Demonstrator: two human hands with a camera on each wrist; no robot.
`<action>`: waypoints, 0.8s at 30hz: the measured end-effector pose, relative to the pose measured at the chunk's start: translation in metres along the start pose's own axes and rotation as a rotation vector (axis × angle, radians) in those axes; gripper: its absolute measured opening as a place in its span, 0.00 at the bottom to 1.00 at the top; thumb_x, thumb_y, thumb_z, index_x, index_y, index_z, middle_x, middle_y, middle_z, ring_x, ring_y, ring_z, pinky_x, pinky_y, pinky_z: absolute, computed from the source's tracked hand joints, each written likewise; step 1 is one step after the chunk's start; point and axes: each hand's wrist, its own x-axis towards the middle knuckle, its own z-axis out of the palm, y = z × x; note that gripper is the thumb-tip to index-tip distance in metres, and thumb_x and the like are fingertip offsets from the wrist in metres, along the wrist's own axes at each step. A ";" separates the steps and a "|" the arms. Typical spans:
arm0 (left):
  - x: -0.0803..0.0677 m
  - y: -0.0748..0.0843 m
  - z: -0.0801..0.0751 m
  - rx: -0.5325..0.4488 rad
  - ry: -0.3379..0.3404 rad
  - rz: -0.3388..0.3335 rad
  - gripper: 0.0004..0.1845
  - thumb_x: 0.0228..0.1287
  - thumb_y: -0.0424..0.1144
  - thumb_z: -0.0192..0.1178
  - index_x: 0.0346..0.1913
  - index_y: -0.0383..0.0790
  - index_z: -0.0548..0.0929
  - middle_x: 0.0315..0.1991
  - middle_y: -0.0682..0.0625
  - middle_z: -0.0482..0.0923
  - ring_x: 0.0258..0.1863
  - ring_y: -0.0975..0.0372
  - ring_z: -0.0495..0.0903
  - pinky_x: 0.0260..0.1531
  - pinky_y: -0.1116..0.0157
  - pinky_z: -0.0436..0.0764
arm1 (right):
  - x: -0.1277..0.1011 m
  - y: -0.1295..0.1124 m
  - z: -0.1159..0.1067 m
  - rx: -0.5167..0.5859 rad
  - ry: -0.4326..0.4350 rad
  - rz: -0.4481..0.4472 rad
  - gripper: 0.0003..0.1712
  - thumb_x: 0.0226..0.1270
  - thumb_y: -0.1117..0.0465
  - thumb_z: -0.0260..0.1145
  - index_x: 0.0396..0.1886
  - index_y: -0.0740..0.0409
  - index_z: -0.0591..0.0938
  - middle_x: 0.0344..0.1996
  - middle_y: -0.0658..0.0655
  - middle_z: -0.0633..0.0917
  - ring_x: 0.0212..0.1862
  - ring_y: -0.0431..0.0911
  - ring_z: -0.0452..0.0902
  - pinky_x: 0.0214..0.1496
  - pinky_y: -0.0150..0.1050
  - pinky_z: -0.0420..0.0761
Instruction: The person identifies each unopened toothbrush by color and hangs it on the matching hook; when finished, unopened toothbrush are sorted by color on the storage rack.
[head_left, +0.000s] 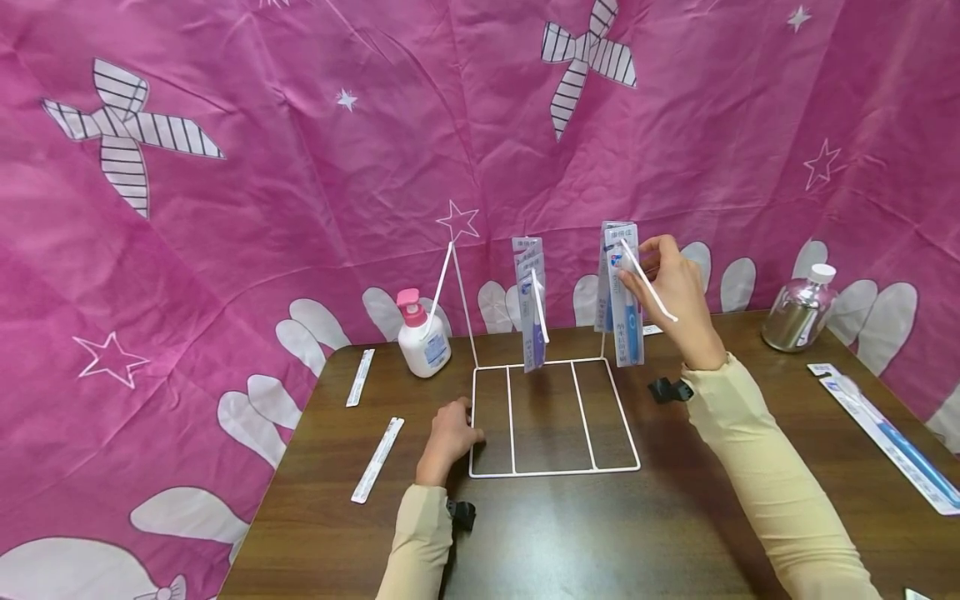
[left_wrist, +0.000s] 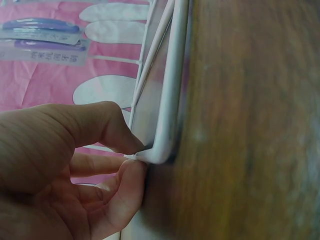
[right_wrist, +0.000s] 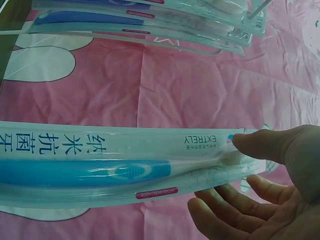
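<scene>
Toothbrush pack [head_left: 627, 308], blue brush in clear packaging, hanging at the right peg [head_left: 649, 288] of a white wire rack [head_left: 553, 417], upper end pinched between thumb and fingers of the right hand [head_left: 671, 287]. Right grip closed on the pack near its top, thumb tip [right_wrist: 250, 145] pressed on the printed card, other fingers [right_wrist: 220, 217] loosely spread beneath in the right wrist view. More packs behind it on the same peg. Second group of packs [head_left: 531, 308], purple brush showing, hanging from the middle peg, well apart from the held one. Left peg [head_left: 438, 287] bare.

Left hand [head_left: 448, 437] resting on the surface [head_left: 562, 533] at the rack's near left corner. Left grip closed on the wire frame [left_wrist: 167, 120], thumb [left_wrist: 100, 125] above and a finger [left_wrist: 130, 185] below, pinching the rounded corner.

Further out: pump bottle [head_left: 422, 337] with pink top, left of the rack; two white paper-wrapped strips [head_left: 361, 377] [head_left: 377, 459] lying further left; metal flask [head_left: 797, 310] with white cap at the far right; another toothbrush pack [head_left: 885, 433] flat near the right edge. Pink patterned cloth [head_left: 300, 167] behind everything.
</scene>
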 end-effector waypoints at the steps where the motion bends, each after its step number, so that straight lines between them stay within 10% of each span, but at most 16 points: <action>1: 0.000 0.000 0.000 -0.001 -0.002 -0.002 0.26 0.48 0.30 0.74 0.53 0.30 0.80 0.31 0.46 0.76 0.32 0.52 0.76 0.35 0.55 0.78 | 0.001 0.000 0.000 -0.002 0.000 0.004 0.23 0.64 0.62 0.73 0.51 0.69 0.74 0.37 0.70 0.85 0.38 0.62 0.82 0.44 0.53 0.73; 24: 0.001 -0.001 0.000 0.001 -0.004 0.001 0.28 0.47 0.31 0.75 0.54 0.30 0.79 0.32 0.46 0.77 0.32 0.52 0.76 0.35 0.55 0.78 | -0.009 0.023 0.022 0.010 0.042 0.044 0.22 0.59 0.63 0.71 0.48 0.70 0.75 0.32 0.68 0.85 0.33 0.61 0.81 0.39 0.52 0.73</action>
